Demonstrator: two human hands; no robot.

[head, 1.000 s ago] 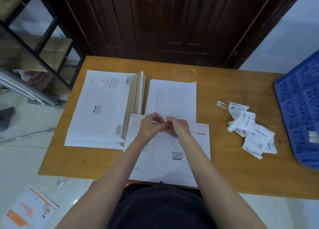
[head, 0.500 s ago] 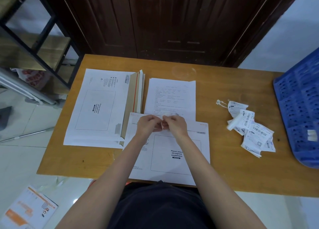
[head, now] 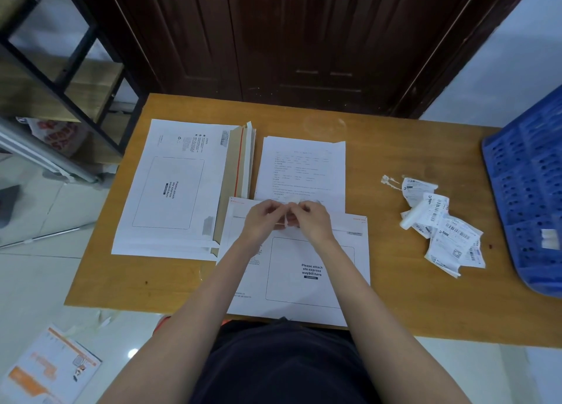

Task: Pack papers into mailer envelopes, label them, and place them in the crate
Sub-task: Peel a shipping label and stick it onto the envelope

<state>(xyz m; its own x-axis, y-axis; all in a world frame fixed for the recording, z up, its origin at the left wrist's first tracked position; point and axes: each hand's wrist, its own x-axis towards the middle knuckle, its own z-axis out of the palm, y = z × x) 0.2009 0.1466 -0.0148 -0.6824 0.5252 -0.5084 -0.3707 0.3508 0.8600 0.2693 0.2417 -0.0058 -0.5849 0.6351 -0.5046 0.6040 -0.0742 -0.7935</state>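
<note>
Both hands meet over the top edge of a flat white card mailer envelope (head: 304, 269) lying on the smooth wooden worktop (head: 395, 297) — left hand (head: 263, 221) and right hand (head: 311, 221), fingers curled together, pinching a thin pale strip (head: 287, 219). Printed paper sheets (head: 304, 166) lie just behind; a stack of mailers (head: 176, 187) sits left. Crumpled labels (head: 444, 224) lie right, near the perforated blue plastic crate (head: 529, 190) at the worktop's edge.

Bare table (head: 380, 136) lies along the far edge and between the papers (head: 304, 166) and labels (head: 441, 221); the crate (head: 526, 190) blocks the right.
</note>
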